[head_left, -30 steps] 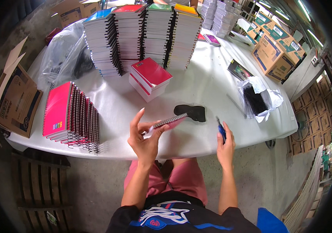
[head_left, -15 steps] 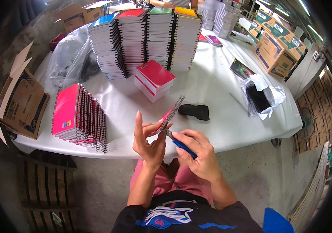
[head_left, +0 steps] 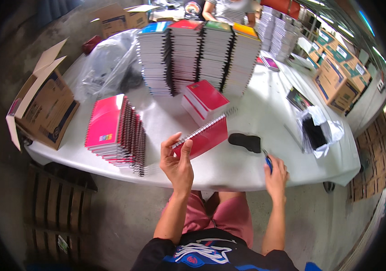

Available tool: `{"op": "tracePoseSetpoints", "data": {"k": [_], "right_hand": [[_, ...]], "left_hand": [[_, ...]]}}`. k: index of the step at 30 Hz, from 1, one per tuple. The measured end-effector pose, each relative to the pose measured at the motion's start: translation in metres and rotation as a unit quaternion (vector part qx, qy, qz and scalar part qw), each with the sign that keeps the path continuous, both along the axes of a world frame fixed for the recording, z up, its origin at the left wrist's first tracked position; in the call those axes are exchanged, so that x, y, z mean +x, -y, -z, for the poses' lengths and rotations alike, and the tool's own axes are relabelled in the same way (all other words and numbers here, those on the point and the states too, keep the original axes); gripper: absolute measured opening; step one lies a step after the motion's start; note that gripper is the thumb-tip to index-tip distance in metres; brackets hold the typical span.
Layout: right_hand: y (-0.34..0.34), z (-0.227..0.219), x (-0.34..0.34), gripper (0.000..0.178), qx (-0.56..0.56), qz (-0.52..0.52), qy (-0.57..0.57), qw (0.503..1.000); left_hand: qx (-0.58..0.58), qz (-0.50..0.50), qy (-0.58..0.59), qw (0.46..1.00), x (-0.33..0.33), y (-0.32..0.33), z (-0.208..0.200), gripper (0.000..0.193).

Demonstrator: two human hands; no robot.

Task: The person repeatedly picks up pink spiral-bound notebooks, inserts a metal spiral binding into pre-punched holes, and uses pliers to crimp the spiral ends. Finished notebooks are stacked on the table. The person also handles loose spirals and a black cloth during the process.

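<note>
- We saw the left hand pinching a red notebook at its lower left end, thumb on the near side, fingers behind.
- We had that notebook tilted above the white table, coil edge up, just in front of the red-topped block.
- We saw the right hand curled round blue-handled pliers, tips pointing away beside the black flat object. We couldn't tell if the plier tips met.
- We noted the wire coil running past the cover's upper right corner; we judged that this free end could snag the block or bend, if the notebook swung that way.
- We thought the one-ended pinch could let the notebook twist or slip, its far end having no support.
- We figured plier tips brought in carelessly could scratch the cover or nip the left fingers.
- We flagged the leaning red notebook stack near the left forearm: an elbow bump could topple it, coils tangling.
</note>
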State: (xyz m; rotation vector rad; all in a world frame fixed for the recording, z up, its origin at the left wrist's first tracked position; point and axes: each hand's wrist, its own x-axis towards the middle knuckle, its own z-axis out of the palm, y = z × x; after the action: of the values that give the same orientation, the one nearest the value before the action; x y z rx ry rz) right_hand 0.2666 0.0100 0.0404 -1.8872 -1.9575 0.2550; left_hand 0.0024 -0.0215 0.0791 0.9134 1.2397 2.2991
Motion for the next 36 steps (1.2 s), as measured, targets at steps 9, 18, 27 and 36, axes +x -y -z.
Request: {"op": "tracePoseSetpoints", "data": {"k": [9, 18, 27, 36], "right_hand": [[-0.004, -0.070, -0.117, 0.054, -0.013, -0.290, -0.550, 0.783], [-0.053, -0.172, -0.271, 0.044, -0.152, -0.393, -0.759, 0.496], [-0.062, -0.187, -0.391, 0.023, 0.168, -0.781, -0.085, 0.595], [-0.105, -0.137, -0.358, 0.047, -0.029, -0.547, -0.449, 0.706]], "left_hand": [[0.087, 0.001, -0.016, 0.996, -0.014, 0.035, -0.032, 0.020], [-0.010, -0.347, -0.321, 0.881, -0.116, 0.087, -0.097, 0.044], [-0.061, -0.200, -0.117, 0.971, -0.159, 0.072, -0.035, 0.056], [-0.030, -0.158, -0.129, 0.979, -0.152, 0.057, -0.032, 0.052]]}}
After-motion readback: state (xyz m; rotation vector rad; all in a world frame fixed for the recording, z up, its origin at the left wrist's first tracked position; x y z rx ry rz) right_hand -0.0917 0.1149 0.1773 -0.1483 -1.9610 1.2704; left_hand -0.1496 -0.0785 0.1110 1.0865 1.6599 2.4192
